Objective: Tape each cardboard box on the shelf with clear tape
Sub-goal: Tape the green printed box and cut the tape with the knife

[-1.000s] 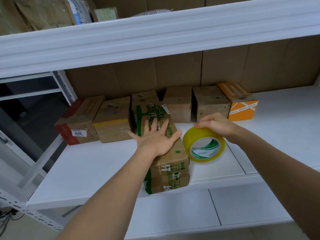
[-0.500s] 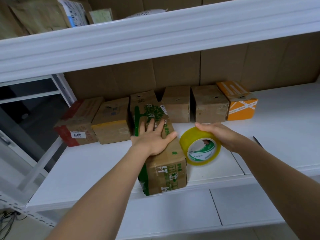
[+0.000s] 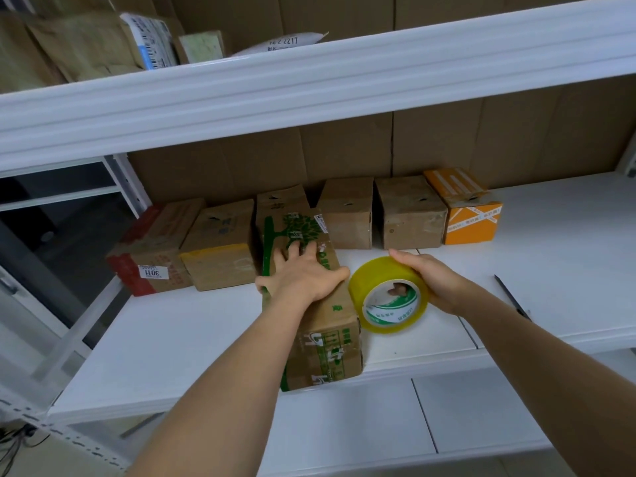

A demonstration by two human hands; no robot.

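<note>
A long cardboard box with green print (image 3: 327, 342) lies lengthwise on the white shelf (image 3: 172, 346), its near end at the shelf's front edge. My left hand (image 3: 303, 273) presses flat on its top, fingers spread. Just right of the box, my right hand (image 3: 426, 280) grips a yellowish roll of clear tape (image 3: 389, 296), fingers curled over its far side and into its core. Behind stand several more boxes: a red-edged one (image 3: 151, 256), a brown one (image 3: 220, 246), two plain brown ones (image 3: 347, 215) (image 3: 409, 215) and an orange one (image 3: 464, 211).
A dark blade-like tool (image 3: 512, 297) lies on the shelf to the right of my right arm. The upper shelf's white edge (image 3: 309, 84) overhangs the work area, with parcels on top. A cardboard sheet lines the back. Another white shelf (image 3: 378, 421) sits below.
My right hand has brought the tape roll slightly down and left, closer to the green-printed box. My left hand keeps pressing on the box top.
</note>
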